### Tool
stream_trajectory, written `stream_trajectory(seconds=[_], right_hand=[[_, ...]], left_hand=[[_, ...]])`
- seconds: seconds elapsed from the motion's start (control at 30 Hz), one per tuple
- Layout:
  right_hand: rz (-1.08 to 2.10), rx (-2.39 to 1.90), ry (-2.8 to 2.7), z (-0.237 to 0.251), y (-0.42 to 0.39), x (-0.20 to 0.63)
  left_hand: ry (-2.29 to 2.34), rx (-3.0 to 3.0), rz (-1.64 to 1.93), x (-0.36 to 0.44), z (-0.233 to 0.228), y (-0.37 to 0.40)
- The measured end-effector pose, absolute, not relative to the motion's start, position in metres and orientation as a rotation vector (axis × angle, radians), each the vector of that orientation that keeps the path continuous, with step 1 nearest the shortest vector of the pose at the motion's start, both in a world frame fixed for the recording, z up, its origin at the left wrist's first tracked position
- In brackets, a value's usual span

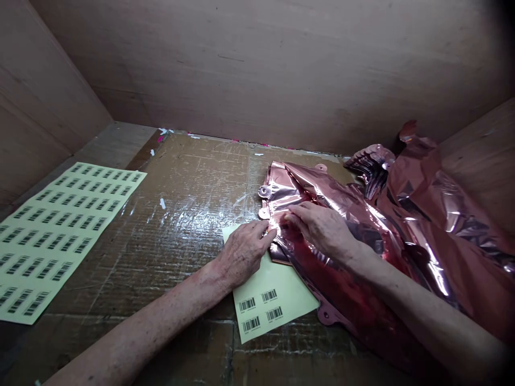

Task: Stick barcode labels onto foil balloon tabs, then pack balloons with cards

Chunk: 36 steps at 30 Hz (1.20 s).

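A pile of shiny rose-gold foil balloons (333, 187), flat and uninflated, lies on the right with small holed tabs along its edge. My left hand (247, 252) is closed at the pile's left edge, thumb and forefinger pinching the foil. Just to its right, my right hand (322, 228) rests over the foil with its fingers curled together; what sits between the fingertips is hidden. Under my left hand and partly beneath the foil lies a pale sheet of barcode stickers (277, 316), with a few stickers visible at its lower end.
A fuller sheet of barcode stickers (68, 225) lies at the left. Brown cardboard under clear tape (189, 193) covers the work surface. Wooden panels (257, 69) rise at the back and both sides. Small white scraps (162, 203) stick to the cardboard.
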State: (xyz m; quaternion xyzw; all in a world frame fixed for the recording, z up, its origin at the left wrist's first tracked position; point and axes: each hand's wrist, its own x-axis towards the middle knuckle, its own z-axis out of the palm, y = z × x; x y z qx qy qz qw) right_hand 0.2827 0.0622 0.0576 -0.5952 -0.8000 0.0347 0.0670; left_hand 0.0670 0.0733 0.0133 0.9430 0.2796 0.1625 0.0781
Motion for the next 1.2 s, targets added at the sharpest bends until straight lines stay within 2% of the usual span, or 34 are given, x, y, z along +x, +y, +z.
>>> stream_trajectory(seconds=[0.23, 0.3, 0.4, 0.57, 0.63, 0.7, 0.8, 0.9, 0.97, 1.0, 1.03, 1.07, 1.1, 1.13, 1.2], right_hand=[[-0.293, -1.667, -2.563, 0.043, 0.023, 0.24], [-0.295, -1.644, -2.573, 0.04, 0.026, 0.238], [-0.016, -1.652, -2.413, 0.046, 0.035, 0.25], [0.822, -1.606, -1.958, 0.07, 0.045, 0.279], [0.947, -1.652, -1.818, 0.079, 0.049, 0.296], [0.929, -1.774, -1.722, 0.09, 0.058, 0.323], [0.615, -2.112, -1.672, 0.109, 0.08, 0.375], [-0.107, -2.503, -1.645, 0.125, 0.094, 0.402], [-0.573, -2.39, -1.695, 0.124, 0.084, 0.386], [-0.672, -2.202, -1.787, 0.118, 0.072, 0.369], [-0.663, -1.986, -1.908, 0.11, 0.057, 0.348], [-0.512, -1.762, -2.079, 0.099, 0.038, 0.326], [-0.228, -1.56, -2.246, 0.085, 0.019, 0.303], [0.029, -1.47, -2.351, 0.071, 0.0, 0.284], [0.182, -1.381, -2.379, 0.043, -0.032, 0.255]], left_hand=[[0.791, 2.729, 0.651, 0.067, 0.016, 0.077], [0.802, 2.666, 0.727, 0.067, 0.017, 0.079], [0.789, 2.552, 0.786, 0.066, 0.018, 0.083], [0.775, 2.474, 0.778, 0.064, 0.015, 0.088], [0.772, 2.503, 0.771, 0.064, 0.011, 0.089], [0.772, 2.542, 0.786, 0.063, 0.008, 0.088], [0.747, 2.555, 0.821, 0.06, 0.007, 0.085], [0.708, 2.551, 0.841, 0.055, 0.011, 0.079], [0.706, 2.58, 0.85, 0.053, 0.013, 0.074], [0.712, 2.6, 0.846, 0.052, 0.014, 0.071], [0.722, 2.62, 0.835, 0.052, 0.013, 0.068], [0.739, 2.636, 0.819, 0.052, 0.011, 0.065], [0.76, 2.651, 0.798, 0.052, 0.009, 0.063], [0.781, 2.663, 0.778, 0.053, 0.006, 0.061], [0.81, 2.689, 0.749, 0.053, 0.0, 0.059]])
